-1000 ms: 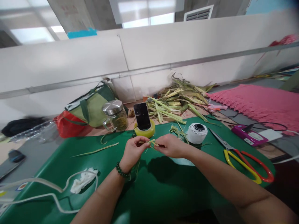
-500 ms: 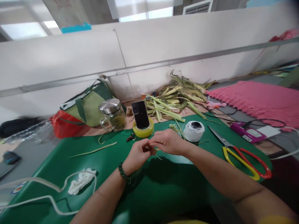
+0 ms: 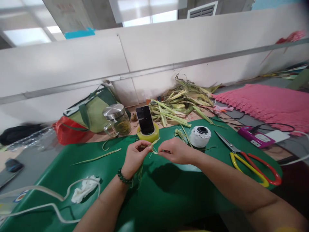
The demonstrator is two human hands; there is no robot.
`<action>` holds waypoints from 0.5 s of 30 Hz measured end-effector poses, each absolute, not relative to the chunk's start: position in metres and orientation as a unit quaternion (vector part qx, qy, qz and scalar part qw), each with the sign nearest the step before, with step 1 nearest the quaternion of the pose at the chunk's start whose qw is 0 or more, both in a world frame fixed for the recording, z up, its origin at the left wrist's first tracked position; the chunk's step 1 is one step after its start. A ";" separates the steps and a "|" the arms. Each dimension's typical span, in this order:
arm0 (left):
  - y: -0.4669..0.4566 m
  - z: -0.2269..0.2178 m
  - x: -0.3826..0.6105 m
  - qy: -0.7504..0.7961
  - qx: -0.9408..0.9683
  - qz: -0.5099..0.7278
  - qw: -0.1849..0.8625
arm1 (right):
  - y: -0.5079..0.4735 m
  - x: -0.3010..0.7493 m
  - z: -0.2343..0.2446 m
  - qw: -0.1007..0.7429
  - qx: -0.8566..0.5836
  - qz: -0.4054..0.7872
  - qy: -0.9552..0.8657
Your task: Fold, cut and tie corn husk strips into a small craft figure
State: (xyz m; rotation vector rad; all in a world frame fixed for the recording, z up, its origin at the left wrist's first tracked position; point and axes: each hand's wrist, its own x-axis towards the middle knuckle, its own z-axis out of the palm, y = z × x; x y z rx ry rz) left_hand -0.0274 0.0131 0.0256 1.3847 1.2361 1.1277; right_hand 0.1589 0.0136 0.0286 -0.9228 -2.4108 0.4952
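My left hand [image 3: 136, 157], with a dark bead bracelet on its wrist, pinches a thin green plant strip [image 3: 155, 142] between thumb and fingertips. Loose strands of it hang down below that palm. My right hand [image 3: 175, 150] is closed, its fingertips on the pale curled end of a strip. A small gap separates the two hands, with thin strands crossing it. Just behind them, a dark phone [image 3: 145, 120] leans upright in a yellow tape roll [image 3: 150, 135]. A small green braided piece [image 3: 180, 135] lies beyond my right hand, beside a white-wrapped spool [image 3: 200, 138].
Scissors [image 3: 233, 149] with red and yellow handles lie at the right of the green mat [image 3: 166, 199]. A lidded glass mug [image 3: 117, 120], a green bag [image 3: 94, 109] and a heap of leaves [image 3: 180, 100] stand behind. Crumpled tissue [image 3: 85, 189] and a white cable [image 3: 54, 207] are at left.
My hands, which were touching, have drawn apart. The left one moved slightly left and the right one slightly right, bringing the strip and its thin strands into view between them.
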 end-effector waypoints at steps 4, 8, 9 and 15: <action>0.009 0.020 -0.022 0.503 0.645 0.386 0.426 | 0.012 0.156 0.032 0.271 -0.305 0.168 -0.897; 0.004 0.018 -0.018 0.417 0.602 0.329 0.597 | 0.026 0.154 0.025 0.338 -0.346 0.272 -0.832; 0.004 0.018 -0.018 0.395 0.569 0.338 0.637 | 0.030 0.155 0.022 0.350 -0.357 0.317 -0.806; 0.004 0.022 -0.021 0.354 0.424 0.414 0.724 | 0.039 0.156 0.012 0.375 -0.355 0.423 -0.744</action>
